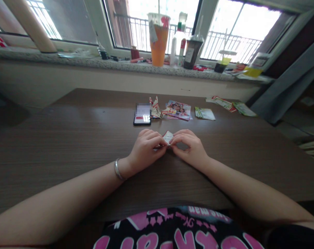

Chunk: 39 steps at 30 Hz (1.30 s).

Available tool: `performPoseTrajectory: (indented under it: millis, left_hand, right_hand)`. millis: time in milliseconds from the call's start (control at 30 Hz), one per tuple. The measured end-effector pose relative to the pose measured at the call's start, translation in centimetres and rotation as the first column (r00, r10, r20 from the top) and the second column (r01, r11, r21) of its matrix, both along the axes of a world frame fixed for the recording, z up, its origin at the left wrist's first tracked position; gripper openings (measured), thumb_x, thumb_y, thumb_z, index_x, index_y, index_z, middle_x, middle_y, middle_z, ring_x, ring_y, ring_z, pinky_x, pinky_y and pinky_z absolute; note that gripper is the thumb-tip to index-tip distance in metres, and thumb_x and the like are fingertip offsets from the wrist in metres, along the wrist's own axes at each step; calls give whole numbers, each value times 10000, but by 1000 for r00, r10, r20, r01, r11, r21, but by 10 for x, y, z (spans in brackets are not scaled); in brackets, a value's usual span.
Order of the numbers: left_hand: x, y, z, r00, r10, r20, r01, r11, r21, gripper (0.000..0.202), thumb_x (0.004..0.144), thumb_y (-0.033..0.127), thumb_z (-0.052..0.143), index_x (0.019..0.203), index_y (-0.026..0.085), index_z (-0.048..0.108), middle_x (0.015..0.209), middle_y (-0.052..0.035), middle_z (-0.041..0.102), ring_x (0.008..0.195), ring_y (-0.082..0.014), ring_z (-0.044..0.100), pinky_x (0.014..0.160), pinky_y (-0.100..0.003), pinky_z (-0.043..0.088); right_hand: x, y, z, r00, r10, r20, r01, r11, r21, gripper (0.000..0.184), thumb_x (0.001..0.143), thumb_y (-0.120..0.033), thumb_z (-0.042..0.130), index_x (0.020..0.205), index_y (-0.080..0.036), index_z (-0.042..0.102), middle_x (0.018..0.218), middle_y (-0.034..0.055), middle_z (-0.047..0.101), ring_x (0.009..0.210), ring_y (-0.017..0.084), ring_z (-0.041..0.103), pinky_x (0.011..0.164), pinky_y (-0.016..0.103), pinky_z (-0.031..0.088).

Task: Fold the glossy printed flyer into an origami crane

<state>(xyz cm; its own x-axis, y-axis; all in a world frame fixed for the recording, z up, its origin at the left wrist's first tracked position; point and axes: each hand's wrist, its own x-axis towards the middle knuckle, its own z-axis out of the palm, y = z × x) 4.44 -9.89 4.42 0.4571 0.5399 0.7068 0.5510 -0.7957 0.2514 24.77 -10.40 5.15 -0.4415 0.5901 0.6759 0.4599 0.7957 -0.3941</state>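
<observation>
A small folded piece of printed paper (168, 137), white with red edges, lies on the dark wooden table (68, 145) in front of me. My left hand (145, 149), with a silver bracelet on its wrist, pinches the paper's left side with curled fingers. My right hand (190, 147) pinches its right side, fingertips pressed together against the fold. Most of the paper is hidden under my fingers.
Behind my hands lie a phone (142, 114), a folded paper figure (155, 109), and several printed leaflets (179, 110) toward the right. On the window sill (94, 62) stand an orange cup (159, 39), a bottle (178, 43) and a dark drink cup (193, 50).
</observation>
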Motion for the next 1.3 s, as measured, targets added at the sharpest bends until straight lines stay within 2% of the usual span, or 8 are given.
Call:
performPoseTrajectory:
  millis: [167, 267, 500, 833, 1100, 1300]
  left_hand:
    - [-1, -2, 1, 996, 11, -92, -8, 1000, 30, 82, 830, 215, 619, 751, 214, 640, 765, 6, 676, 739, -157, 566, 773, -338, 397]
    - [-1, -2, 3, 997, -21, -81, 25, 999, 44, 116, 827, 205, 608, 714, 213, 631, 734, 7, 668, 730, -154, 562, 786, -348, 404]
    - [-2, -2, 5, 996, -51, -68, 54, 998, 45, 130, 826, 207, 606, 700, 218, 636, 713, 12, 666, 719, -146, 550, 801, -350, 412]
    - [-3, 0, -1, 998, -24, -50, 23, 1000, -6, 134, 815, 197, 603, 681, 205, 613, 719, 6, 648, 723, -146, 551, 793, -342, 412]
    - [-7, 2, -3, 999, -2, 45, 2, 1000, 10, 147, 787, 173, 627, 647, 202, 593, 692, 3, 636, 690, -148, 554, 734, -318, 420]
    - [-5, 5, -3, 999, -3, 42, 2, 1000, 14, 148, 780, 171, 632, 643, 198, 584, 681, 3, 629, 684, -147, 552, 724, -313, 418]
  right_hand:
    - [-3, -2, 0, 999, -26, 26, 24, 998, 50, 109, 764, -136, 633, 782, -243, 642, 858, 14, 672, 856, 182, 601, 820, 365, 494]
    - [-4, -5, 1, 997, -72, 27, 70, 996, 57, 99, 757, -146, 644, 770, -244, 648, 857, 25, 638, 850, 185, 580, 790, 361, 489]
    - [-1, -2, 3, 994, -69, 81, 65, 997, 46, 127, 720, -114, 647, 742, -239, 640, 843, 16, 636, 844, 185, 566, 794, 352, 476]
    - [5, 7, -5, 985, -128, 119, 124, 991, 43, 120, 703, -114, 659, 731, -229, 645, 842, 26, 627, 850, 198, 561, 797, 362, 475]
    - [13, 13, -12, 980, -197, 20, 196, 979, 47, 142, 703, -88, 649, 722, -227, 628, 818, 22, 612, 825, 198, 575, 796, 375, 466]
    - [8, 8, -9, 986, -150, 77, 148, 989, 29, 99, 755, -132, 650, 784, -224, 628, 839, 30, 630, 836, 200, 563, 790, 362, 461]
